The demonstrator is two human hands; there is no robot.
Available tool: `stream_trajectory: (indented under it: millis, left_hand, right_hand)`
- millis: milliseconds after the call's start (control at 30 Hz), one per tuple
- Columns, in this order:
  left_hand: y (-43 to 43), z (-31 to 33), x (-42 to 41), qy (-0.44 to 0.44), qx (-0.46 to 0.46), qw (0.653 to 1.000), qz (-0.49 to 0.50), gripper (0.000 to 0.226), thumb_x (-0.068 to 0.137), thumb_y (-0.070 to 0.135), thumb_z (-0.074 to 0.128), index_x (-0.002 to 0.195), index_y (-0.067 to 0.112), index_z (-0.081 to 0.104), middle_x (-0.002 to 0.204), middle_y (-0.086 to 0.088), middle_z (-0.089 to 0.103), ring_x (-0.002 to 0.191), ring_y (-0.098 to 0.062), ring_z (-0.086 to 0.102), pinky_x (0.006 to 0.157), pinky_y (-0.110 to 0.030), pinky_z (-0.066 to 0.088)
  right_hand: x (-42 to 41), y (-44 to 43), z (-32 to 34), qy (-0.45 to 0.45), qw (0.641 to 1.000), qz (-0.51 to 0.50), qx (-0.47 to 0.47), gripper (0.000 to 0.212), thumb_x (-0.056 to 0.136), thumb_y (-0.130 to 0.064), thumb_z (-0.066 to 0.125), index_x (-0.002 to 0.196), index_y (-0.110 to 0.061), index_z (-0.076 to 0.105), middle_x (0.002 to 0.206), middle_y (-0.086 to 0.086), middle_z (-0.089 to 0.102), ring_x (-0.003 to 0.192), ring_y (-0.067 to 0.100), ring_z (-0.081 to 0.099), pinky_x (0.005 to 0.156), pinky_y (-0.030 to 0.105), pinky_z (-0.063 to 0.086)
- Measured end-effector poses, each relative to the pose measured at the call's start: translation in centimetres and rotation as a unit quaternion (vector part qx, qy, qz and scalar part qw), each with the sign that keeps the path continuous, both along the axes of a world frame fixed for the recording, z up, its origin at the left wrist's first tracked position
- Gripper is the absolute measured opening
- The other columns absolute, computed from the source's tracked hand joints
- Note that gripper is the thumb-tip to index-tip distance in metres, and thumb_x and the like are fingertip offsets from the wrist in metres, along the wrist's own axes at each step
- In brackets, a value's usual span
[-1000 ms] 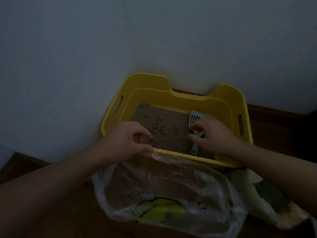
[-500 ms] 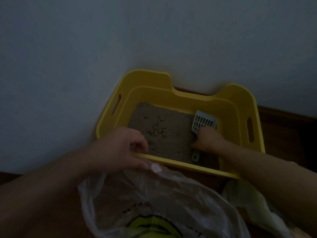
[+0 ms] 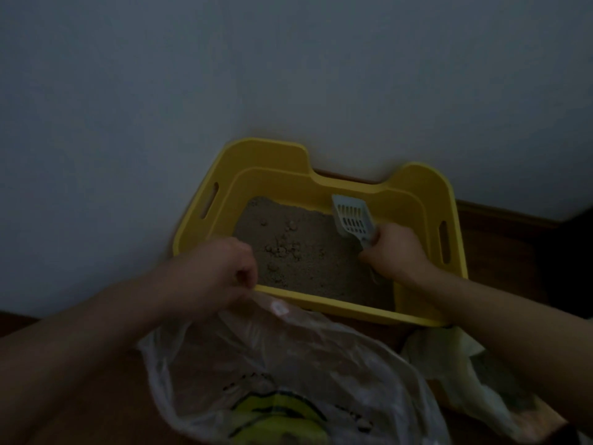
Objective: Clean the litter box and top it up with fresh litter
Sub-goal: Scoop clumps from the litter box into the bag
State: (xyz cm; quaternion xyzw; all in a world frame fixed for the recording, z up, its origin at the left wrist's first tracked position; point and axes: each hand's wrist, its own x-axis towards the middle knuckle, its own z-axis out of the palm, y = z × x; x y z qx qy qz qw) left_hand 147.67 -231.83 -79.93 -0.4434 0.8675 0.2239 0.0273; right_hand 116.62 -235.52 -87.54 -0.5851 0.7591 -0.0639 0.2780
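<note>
A yellow litter box [image 3: 430, 187] stands against the wall, holding brown litter [image 3: 305, 252] with small clumps near its middle. My right hand [image 3: 396, 255] grips the handle of a pale slotted scoop [image 3: 353, 220], whose head is raised above the litter at the box's right side. My left hand [image 3: 221, 271] pinches the rim of a clear plastic bag [image 3: 288, 364] at the box's near-left edge, holding the bag's mouth open in front of the box.
The grey wall [image 3: 288, 75] rises directly behind and left of the box. A second pale bag [image 3: 465, 380] lies on the dark wooden floor [image 3: 500, 245] at the lower right, partly under my right forearm. The room is dim.
My right hand closed round the scoop's handle and lifted the scoop's head off the litter, tilting it up. My left hand kept hold of the bag's rim.
</note>
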Motion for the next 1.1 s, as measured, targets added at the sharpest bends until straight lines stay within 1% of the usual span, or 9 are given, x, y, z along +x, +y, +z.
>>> stream_trajectory:
  millis: [100,200,333,533,600,700,833,1000,1100]
  left_hand:
    - [0.1,0.2,0.0,-0.034,-0.006,0.999,-0.002,0.004,0.086,0.025,0.073,0.089,0.025,0.071,0.082,0.021,0.050,0.085,0.000,0.048,0.070,-0.009,0.034]
    - [0.5,0.6,0.0,-0.024,-0.006,0.999,0.022,0.003,0.089,0.028,0.069,0.086,0.027,0.068,0.085,0.017,0.057,0.085,-0.003,0.053,0.075,-0.025,0.044]
    - [0.9,1.3,-0.2,-0.014,-0.019,0.998,0.057,0.011,0.092,0.032,0.066,0.083,0.029,0.060,0.081,0.014,0.060,0.074,0.000,0.052,0.061,-0.023,0.038]
    - [1.1,1.0,-0.3,0.016,-0.006,0.992,0.126,0.014,0.089,0.038,0.070,0.082,0.028,0.063,0.083,0.010,0.066,0.074,-0.002,0.059,0.057,-0.020,0.040]
    - [0.9,0.7,-0.4,0.033,0.010,0.988,0.151,0.015,0.086,0.038,0.073,0.079,0.028,0.065,0.077,0.009,0.066,0.072,-0.004,0.060,0.060,-0.025,0.045]
    - [0.6,0.3,-0.5,0.073,0.048,0.977,0.195,0.019,0.083,0.034,0.078,0.071,0.027,0.065,0.059,0.011,0.063,0.055,0.000,0.055,0.055,-0.026,0.044]
    - [0.2,-0.1,-0.7,0.115,0.108,0.953,0.259,0.020,0.081,0.030,0.081,0.068,0.022,0.068,0.049,0.012,0.058,0.043,0.003,0.047,0.047,-0.020,0.038]
    - [-0.4,-0.6,-0.7,0.168,0.134,0.923,0.320,0.019,0.077,0.026,0.084,0.066,0.015,0.071,0.046,0.008,0.056,0.042,-0.001,0.044,0.046,-0.022,0.036]
    - [-0.5,-0.6,-0.7,0.179,0.138,0.918,0.327,0.018,0.078,0.024,0.083,0.068,0.012,0.072,0.041,0.010,0.052,0.037,0.001,0.039,0.039,-0.015,0.031]
  right_hand:
    - [-0.2,1.0,1.2,-0.019,1.000,0.008,-0.015,0.033,0.087,-0.019,0.073,0.118,-0.019,0.063,0.115,0.001,0.065,0.080,0.007,0.059,0.055,0.018,0.047]
    - [-0.3,1.9,2.2,-0.008,0.999,0.030,-0.022,0.027,0.089,-0.021,0.072,0.116,-0.019,0.066,0.104,-0.006,0.061,0.071,0.001,0.056,0.053,0.015,0.044]
    - [-0.5,2.7,3.3,0.016,0.998,0.064,-0.020,0.020,0.090,-0.020,0.070,0.110,-0.019,0.070,0.098,-0.006,0.066,0.074,0.002,0.060,0.056,0.016,0.048]
    - [-1.4,2.3,6.2,0.164,0.970,0.177,0.025,0.015,0.090,-0.022,0.066,0.103,-0.020,0.074,0.084,-0.005,0.066,0.070,0.005,0.060,0.054,0.020,0.051]
    - [-1.7,2.0,7.0,0.209,0.955,0.201,0.056,0.009,0.089,-0.024,0.066,0.093,-0.019,0.073,0.077,-0.004,0.064,0.066,0.008,0.060,0.050,0.020,0.046]
    - [-1.3,1.9,6.8,0.253,0.936,0.229,0.091,0.012,0.090,-0.027,0.066,0.082,-0.018,0.065,0.076,-0.002,0.061,0.069,0.010,0.060,0.057,0.023,0.053]
    - [0.2,1.9,4.8,0.235,0.938,0.232,0.107,0.023,0.094,-0.028,0.065,0.074,-0.023,0.054,0.078,-0.004,0.059,0.071,0.007,0.059,0.059,0.020,0.051]
    - [2.8,0.5,3.0,0.186,0.949,0.241,0.076,0.026,0.095,-0.028,0.063,0.070,-0.021,0.056,0.069,-0.003,0.057,0.062,0.007,0.056,0.052,0.021,0.048]
    - [4.9,-0.5,2.0,0.170,0.950,0.253,0.072,0.020,0.092,-0.025,0.063,0.076,-0.015,0.067,0.064,-0.002,0.055,0.059,0.010,0.055,0.055,0.025,0.047]
